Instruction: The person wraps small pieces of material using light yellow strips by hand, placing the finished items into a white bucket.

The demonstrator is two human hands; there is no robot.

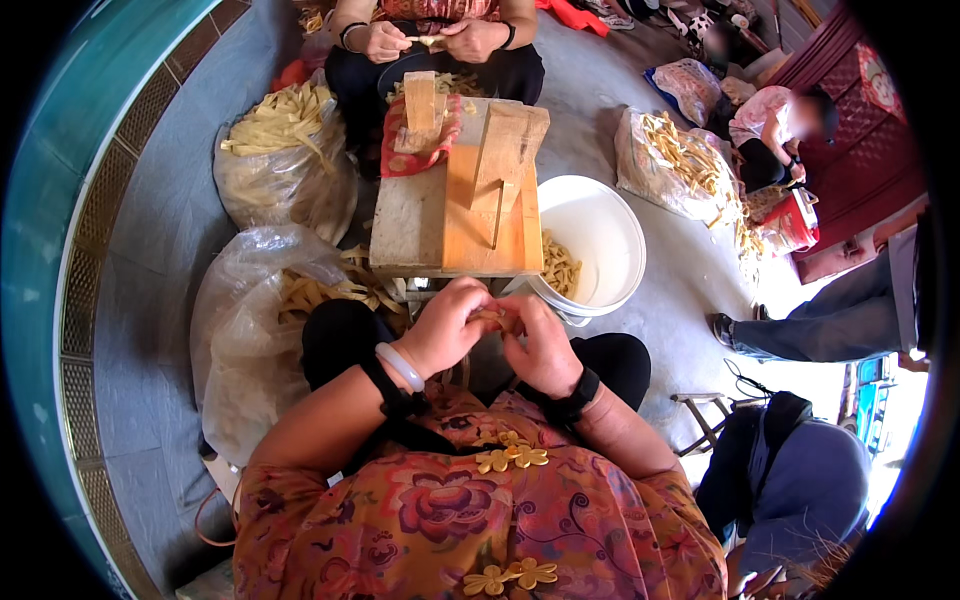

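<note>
My left hand [448, 330] and my right hand [541, 346] meet in front of me, below the near edge of a low wooden bench [409, 240]. Between their fingertips is a small yellowish-brown strip [491, 316], mostly hidden by the fingers. Just beyond, an orange-brown board [461, 247] lies on the bench, with an upright wooden block [510, 142] and a thin wooden stick [498, 217] standing on it. To the right of the bench, a white bucket [619, 247] holds short folded pieces of strip [559, 266].
Plastic bags of pale strips [277, 124] and brown strips [315, 292] stand at left. Across the bench a person's hands [427, 39] hold a strip. At right are another sack of strips [686, 161], a crouching person [772, 127], a standing person's leg [825, 326] and a folding stool [705, 420].
</note>
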